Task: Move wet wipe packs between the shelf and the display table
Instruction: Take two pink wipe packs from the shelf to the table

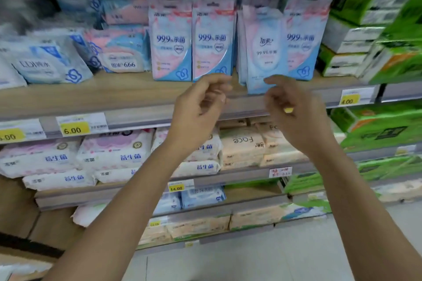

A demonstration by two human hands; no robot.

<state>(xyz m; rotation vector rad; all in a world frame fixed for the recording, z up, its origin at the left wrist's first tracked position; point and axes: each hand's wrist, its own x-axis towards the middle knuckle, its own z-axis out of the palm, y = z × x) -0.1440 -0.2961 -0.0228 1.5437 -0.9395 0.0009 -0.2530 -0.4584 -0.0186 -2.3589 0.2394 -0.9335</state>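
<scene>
Standing upright on the shelf (114, 96), long axis vertical, the front wet wipe pack (262, 52) sits at 11 o'clock from the right hand (294, 112), just above it; the left hand (198, 107) is farther. Both hands are loosely curled, apparently empty.

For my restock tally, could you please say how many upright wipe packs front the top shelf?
4: left pack, second pack, paler pack set furthest forward, right pack. More stand partly hidden behind.
</scene>
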